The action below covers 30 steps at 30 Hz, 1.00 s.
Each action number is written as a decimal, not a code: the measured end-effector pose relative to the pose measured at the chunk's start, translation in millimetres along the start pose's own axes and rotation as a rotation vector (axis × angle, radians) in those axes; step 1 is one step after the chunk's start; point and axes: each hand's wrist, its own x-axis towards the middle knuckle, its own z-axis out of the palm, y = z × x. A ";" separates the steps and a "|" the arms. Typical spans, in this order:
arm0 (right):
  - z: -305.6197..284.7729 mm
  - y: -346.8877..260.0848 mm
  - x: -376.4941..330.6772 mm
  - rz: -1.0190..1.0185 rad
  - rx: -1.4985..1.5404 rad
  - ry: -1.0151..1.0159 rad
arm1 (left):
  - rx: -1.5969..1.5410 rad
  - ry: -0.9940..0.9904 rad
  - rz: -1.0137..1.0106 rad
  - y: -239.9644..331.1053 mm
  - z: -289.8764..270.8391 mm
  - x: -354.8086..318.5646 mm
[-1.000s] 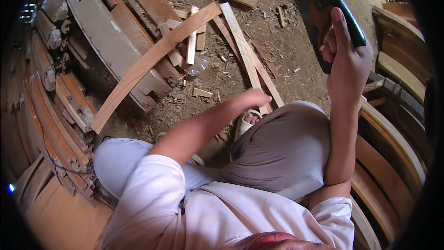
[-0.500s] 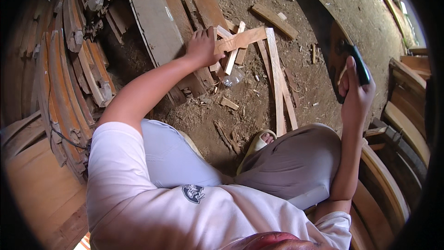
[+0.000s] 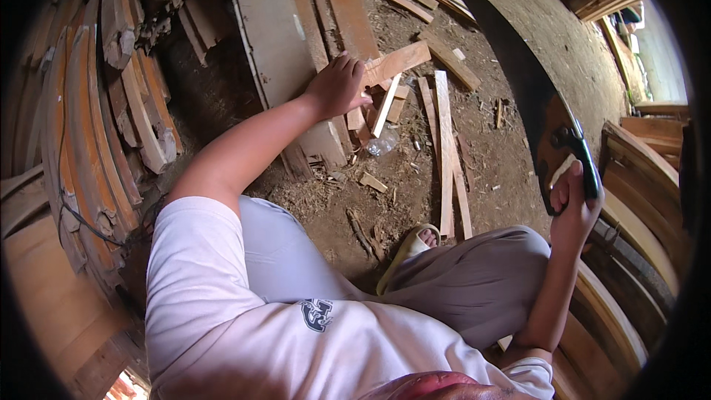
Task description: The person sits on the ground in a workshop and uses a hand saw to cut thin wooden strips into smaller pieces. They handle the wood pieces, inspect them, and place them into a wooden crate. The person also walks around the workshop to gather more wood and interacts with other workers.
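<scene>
Ahead of me on the left, my left hand (image 3: 341, 87) is closed on the left end of a short wooden board (image 3: 400, 61). The board is held slantwise above small offcuts, and its right end sticks out free. On the right, my right hand (image 3: 575, 194) grips the dark handle of a handsaw (image 3: 508, 48). The saw's long dark blade points away from me and is apart from the board. Just below the board, a narrow pale stick (image 3: 386, 106) lies tilted near a clear plastic bottle (image 3: 381, 142).
Long planks (image 3: 278, 44) lie beyond my left arm, with stacked rough timber (image 3: 85, 118) farther left. Pale strips (image 3: 444, 155) and a thick wood piece (image 3: 450, 59) rest on the dirt floor (image 3: 503, 163). More stacked boards (image 3: 641, 215) stand at right.
My right hand has drawn the saw nearer to me. The short board's right end now sits apart from the long pale strip's tip. The whole view has shifted slightly.
</scene>
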 end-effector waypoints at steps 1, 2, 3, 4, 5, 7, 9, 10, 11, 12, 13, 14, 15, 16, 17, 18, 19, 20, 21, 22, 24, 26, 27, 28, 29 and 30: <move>7.0 -8.7 -4.4 0.013 0.008 0.011 | 0.048 -0.029 0.037 -10.0 -2.6 -0.8; 15.8 -17.9 -7.9 0.014 -0.007 0.011 | 0.096 -0.058 0.073 -20.1 -4.9 -0.5; 22.6 -24.0 -10.8 0.044 -0.006 0.015 | 0.138 -0.092 0.115 -25.4 -7.8 0.0; 29.6 -28.3 -12.9 0.073 0.004 0.018 | 0.130 -0.122 0.095 -26.6 -17.6 2.4; 37.3 -32.5 -14.5 0.104 0.014 0.023 | 0.042 -0.251 0.036 -29.3 -27.2 8.0; 58.1 -40.6 -23.9 0.147 0.069 -0.005 | -0.008 -0.229 -0.002 -34.2 -30.7 13.6; 84.7 -42.1 -30.6 0.185 0.118 -0.021 | -0.050 -0.156 -0.104 -42.7 -42.0 10.4; 93.4 -39.4 -38.1 0.218 0.159 -0.031 | -0.086 -0.118 -0.141 -42.1 -43.2 12.0; 104.4 -31.0 -48.0 0.226 0.223 -0.010 | -0.048 -0.099 -0.172 -47.8 -38.9 10.6; 118.3 -25.9 -63.5 0.239 0.259 0.004 | -0.013 -0.079 -0.212 -57.4 -31.4 3.4; 127.2 -21.5 -77.7 0.245 0.289 0.027 | 0.015 -0.052 -0.246 -58.5 -29.9 5.8; 132.3 -14.2 -90.1 0.261 0.304 0.017 | 0.015 -0.175 -0.298 -58.1 -28.1 7.2; 134.0 -5.7 -100.4 0.279 0.321 0.010 | -0.010 -0.257 -0.293 -53.6 -32.3 11.2; 133.0 2.5 -104.4 0.269 0.295 -0.013 | -0.026 -0.336 -0.292 -50.9 -38.4 15.3; 133.5 10.0 -106.3 0.267 0.271 -0.032 | -0.042 -0.415 -0.291 -48.6 -41.3 17.3; 134.0 17.3 -107.7 0.265 0.250 -0.059 | -0.020 -0.423 -0.271 -47.5 -42.7 14.5; 134.3 21.4 -107.4 0.264 0.228 -0.085 | -0.021 -0.405 -0.272 -45.5 -43.3 12.7; 140.5 21.7 -105.9 0.252 0.154 -0.085 | -0.022 -0.387 -0.272 -43.1 -43.3 11.7; 146.2 24.5 -105.8 0.265 0.152 -0.098 | -0.021 -0.374 -0.267 -43.2 -43.1 10.5; 152.8 26.7 -107.0 0.278 0.149 -0.117 | 0.000 -0.317 -0.264 -50.2 -36.6 5.6; 163.8 26.9 -105.3 0.299 0.122 -0.151 | 0.031 -0.205 -0.249 -57.1 -25.4 3.8; 171.6 39.5 -101.5 0.243 0.045 -0.143 | 0.032 -0.278 -0.300 -50.4 -26.0 11.9; 176.7 42.6 -98.9 0.210 0.008 -0.146 | 0.037 -0.311 -0.331 -47.6 -32.7 14.7; 187.1 34.1 -96.6 0.247 0.078 -0.120 | -0.032 -0.127 -0.344 -54.7 -16.5 9.6; 192.3 33.6 -98.0 0.242 0.068 -0.128 | -0.032 -0.130 -0.342 -59.1 -13.9 5.0; 194.6 33.8 -97.4 0.232 0.051 -0.134 | -0.036 -0.125 -0.339 -60.5 -15.8 7.3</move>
